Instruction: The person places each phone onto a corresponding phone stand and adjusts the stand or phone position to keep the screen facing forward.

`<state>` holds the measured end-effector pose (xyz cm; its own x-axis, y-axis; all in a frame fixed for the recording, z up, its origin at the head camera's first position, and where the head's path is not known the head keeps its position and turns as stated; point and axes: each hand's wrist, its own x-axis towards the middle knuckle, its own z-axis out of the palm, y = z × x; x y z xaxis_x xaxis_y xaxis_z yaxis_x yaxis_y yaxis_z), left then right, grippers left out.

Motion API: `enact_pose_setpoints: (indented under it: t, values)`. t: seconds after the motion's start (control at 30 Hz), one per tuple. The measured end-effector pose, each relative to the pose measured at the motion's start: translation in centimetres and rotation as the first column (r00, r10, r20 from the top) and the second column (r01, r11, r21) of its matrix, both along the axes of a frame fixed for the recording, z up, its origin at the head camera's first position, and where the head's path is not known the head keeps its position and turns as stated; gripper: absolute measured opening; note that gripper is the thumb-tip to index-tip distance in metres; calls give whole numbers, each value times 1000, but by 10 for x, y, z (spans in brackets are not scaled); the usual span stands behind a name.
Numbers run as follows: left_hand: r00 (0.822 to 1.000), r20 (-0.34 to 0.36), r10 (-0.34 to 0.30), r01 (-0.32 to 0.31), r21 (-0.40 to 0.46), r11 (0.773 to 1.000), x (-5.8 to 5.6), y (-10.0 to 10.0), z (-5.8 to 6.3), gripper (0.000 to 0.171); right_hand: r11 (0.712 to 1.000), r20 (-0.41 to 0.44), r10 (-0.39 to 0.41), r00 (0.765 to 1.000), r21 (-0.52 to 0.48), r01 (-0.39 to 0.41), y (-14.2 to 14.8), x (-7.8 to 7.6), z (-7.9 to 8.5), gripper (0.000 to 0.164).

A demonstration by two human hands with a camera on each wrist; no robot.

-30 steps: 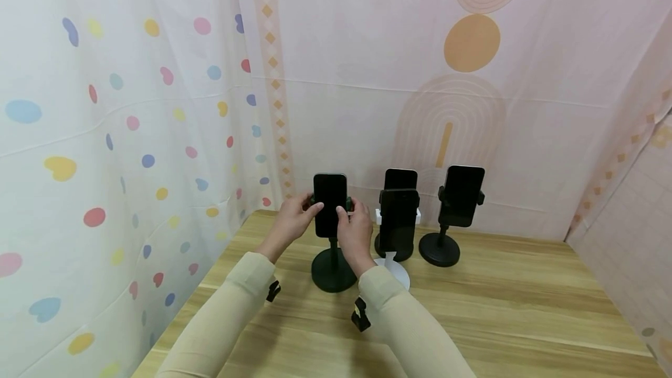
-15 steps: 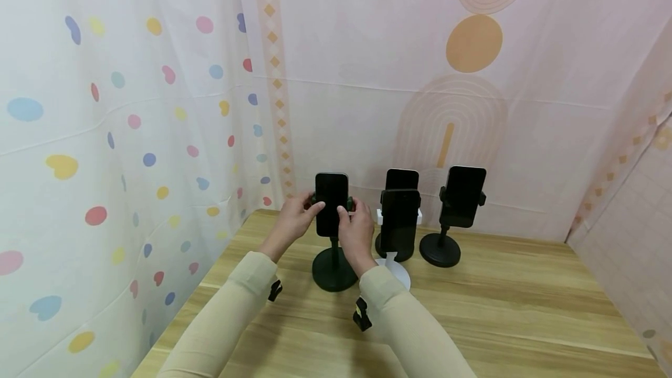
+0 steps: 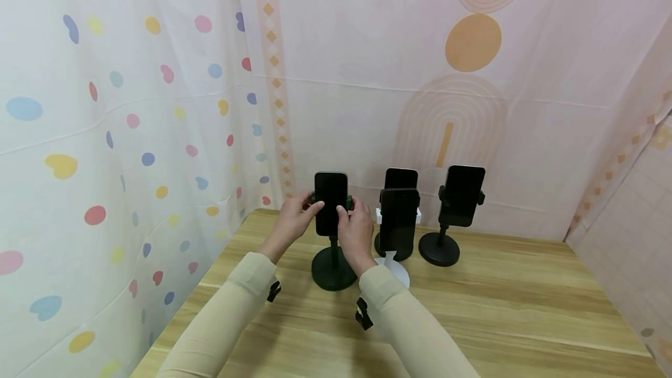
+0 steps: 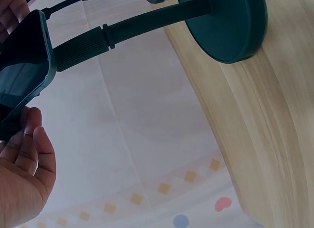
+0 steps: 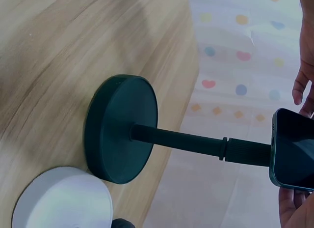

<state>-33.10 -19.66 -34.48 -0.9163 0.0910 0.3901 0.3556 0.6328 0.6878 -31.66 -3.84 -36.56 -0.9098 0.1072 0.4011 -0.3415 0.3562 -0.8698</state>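
A black-screened phone stands upright in a dark green phone stand with a round base on the table. My left hand grips the stand's clamp at the phone's left edge, its thumb lying on the screen side. At the opposite edge my right hand holds the other clamp arm, thumb also at the front. Curled left fingers show beside the clamp in the left wrist view. From the right wrist, the phone's lower end sits above the ribbed pole; the clamp's back is hidden.
Just right of my right hand, a white stand holds a phone, overlapping another phone behind it. Farther right, a black stand carries a tilted phone. Curtains hang behind the wooden table.
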Motion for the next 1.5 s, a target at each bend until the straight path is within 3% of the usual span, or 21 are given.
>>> enact_pose_setpoints:
  t: [0.43, 0.67, 0.87, 1.1, 1.2, 1.37, 1.5]
  values:
    - [1000, 21, -15, 14, 51, 999, -8, 1, -6, 59, 998, -2, -9, 1000, 68, 9, 2, 3, -15, 41]
    - [999, -32, -21, 22, 34, 999, -11, 6, -10, 59, 988, -13, -1, 1000, 157, 3, 3, 10, -30, 28]
    - [998, -53, -28, 30, 48, 998, -12, 7, -11, 52, 989, 15, 41, 999, 138, -43, 4, 19, -39, 25]
    - [995, -100, -22, 27, 47, 999, -6, 3, -19, 39, 986, 81, 85, 993, 138, -96, 1, 32, -50, 43]
    - [997, -76, -12, 15, 37, 999, 0, 2, -23, 41, 981, 99, 115, 988, 144, -129, 3, 39, -56, 49]
    - [999, 39, 4, -5, 17, 1000, 9, 0, -31, 61, 967, 108, 161, 981, 183, -179, 13, 54, -66, 45]
    - [997, 76, -14, 11, 34, 999, 13, -1, -38, 55, 952, 115, 167, 979, 241, -191, 25, 67, -75, 46]
